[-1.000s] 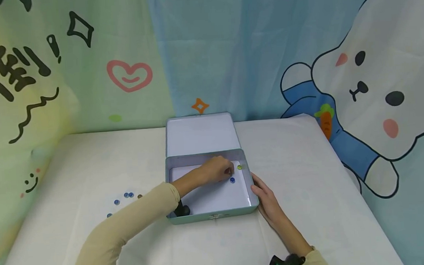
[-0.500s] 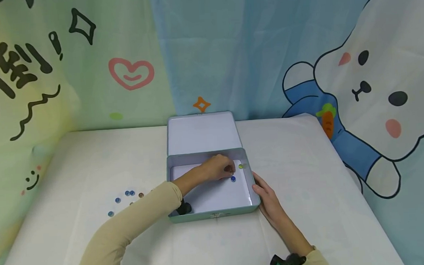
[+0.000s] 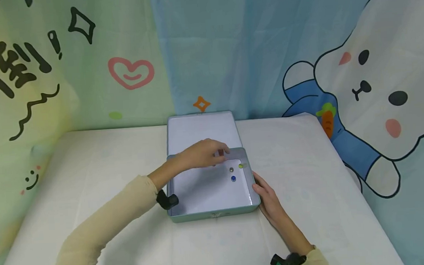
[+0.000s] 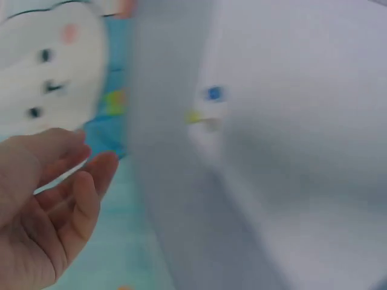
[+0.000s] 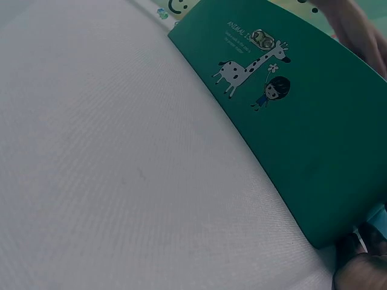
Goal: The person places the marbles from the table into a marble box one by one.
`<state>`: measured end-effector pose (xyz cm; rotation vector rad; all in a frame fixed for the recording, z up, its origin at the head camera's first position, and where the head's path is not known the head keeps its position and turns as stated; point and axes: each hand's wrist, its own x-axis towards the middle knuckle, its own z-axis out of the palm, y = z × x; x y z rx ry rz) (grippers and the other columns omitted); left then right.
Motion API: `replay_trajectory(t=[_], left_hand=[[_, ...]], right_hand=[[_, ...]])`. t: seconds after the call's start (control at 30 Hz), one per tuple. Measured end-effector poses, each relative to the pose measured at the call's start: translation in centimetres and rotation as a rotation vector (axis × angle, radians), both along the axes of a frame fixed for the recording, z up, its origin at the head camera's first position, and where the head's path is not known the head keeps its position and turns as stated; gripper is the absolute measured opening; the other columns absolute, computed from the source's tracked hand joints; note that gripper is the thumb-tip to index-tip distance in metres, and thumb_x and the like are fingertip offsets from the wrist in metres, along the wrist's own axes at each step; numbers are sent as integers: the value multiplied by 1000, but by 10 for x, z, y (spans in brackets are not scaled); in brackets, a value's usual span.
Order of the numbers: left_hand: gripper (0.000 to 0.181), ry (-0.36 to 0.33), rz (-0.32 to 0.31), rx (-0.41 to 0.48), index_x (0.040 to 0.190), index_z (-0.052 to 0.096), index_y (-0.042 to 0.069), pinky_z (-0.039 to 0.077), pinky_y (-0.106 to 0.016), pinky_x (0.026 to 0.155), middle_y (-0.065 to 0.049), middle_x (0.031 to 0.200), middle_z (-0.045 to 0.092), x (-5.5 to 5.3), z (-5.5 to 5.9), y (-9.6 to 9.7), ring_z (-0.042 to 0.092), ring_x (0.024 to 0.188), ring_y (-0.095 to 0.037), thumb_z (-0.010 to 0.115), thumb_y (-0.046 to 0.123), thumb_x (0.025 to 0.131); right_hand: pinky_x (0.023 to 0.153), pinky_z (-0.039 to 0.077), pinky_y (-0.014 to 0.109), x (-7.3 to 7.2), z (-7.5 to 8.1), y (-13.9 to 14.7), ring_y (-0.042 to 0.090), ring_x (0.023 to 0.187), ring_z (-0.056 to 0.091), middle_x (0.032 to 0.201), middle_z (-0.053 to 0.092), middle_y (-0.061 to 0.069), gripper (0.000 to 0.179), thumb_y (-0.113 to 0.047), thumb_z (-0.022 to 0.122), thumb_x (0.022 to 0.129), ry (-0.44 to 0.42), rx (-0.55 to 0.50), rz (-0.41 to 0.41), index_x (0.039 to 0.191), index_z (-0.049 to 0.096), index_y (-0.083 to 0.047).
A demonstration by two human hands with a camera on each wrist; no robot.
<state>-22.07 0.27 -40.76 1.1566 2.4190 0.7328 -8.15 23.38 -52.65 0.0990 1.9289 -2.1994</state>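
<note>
A blue marble (image 3: pixel 233 178), a grey marble (image 3: pixel 231 170) and a yellow marble (image 3: pixel 240 166) are seen in the box (image 3: pixel 217 215), below the left hand (image 3: pixel 206 153), near its fingers; those fingers and thumb are held apart, gently bent; the box's right side is touched by the right hand (image 3: pixel 270 200), its fingers loosely laid.

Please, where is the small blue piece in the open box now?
In the head view, the blue piece lies inside the box, toward its right side, nearer the person than the greyish piece and the yellow-green piece.
</note>
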Motion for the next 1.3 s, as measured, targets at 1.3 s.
replay_trajectory(t=[1.3], left_hand=[[30, 110, 959, -46, 117, 67, 11, 42, -20, 56, -11, 107, 71, 168, -80, -271, 57, 68, -4, 69, 19, 88]], right_hand=[[112, 27, 16, 1, 2, -1, 31, 152, 8, 163, 13, 14, 60, -24, 41, 102, -1, 24, -2, 154, 18, -6]])
